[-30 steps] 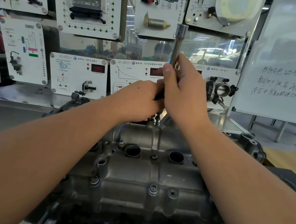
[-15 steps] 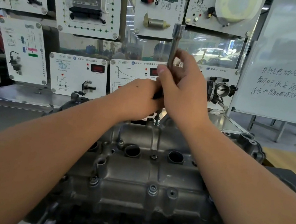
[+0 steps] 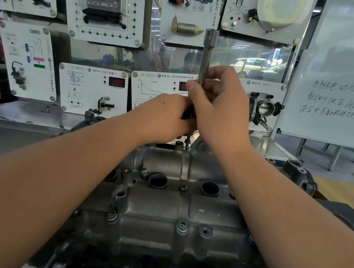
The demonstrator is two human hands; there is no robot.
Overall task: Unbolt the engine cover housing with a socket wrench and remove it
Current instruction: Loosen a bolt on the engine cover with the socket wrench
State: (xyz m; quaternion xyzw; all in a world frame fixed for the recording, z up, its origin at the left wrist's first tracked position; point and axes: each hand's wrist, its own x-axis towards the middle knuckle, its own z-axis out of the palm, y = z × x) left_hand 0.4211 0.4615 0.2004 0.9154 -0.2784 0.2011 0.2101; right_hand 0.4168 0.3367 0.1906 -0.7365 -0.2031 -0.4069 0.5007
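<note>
— Engine cover housing, the grey cast-metal one (image 3: 172, 216): where do I stand with it?

— Start at your fingers (image 3: 204, 85). Your right hand (image 3: 221, 108) curls round the long chrome socket wrench shaft (image 3: 206, 57), thumb pressed to its side. Your left hand (image 3: 164, 118) closes on the dark lower part of the tool, just beside the right one. The shaft stands upright, its open socket end uppermost, and its thin tip meets a small bolt (image 3: 187, 143) at the housing's far edge.

— So the far bolt is in hand. And the rest?

— By my reading, you are early. The housing sits seated on the engine between your forearms. A centre bolt (image 3: 183, 187) shows between two round wells, and near-edge bolts (image 3: 182, 227) are in place. One near hole looks empty, though I cannot tell for certain.

— What remains, then?

— Probably this far bolt, the centre one, the near row, then lifting the housing off. Behind it, the white training panels (image 3: 93, 88) and whiteboard (image 3: 352, 76) play no part.
</note>
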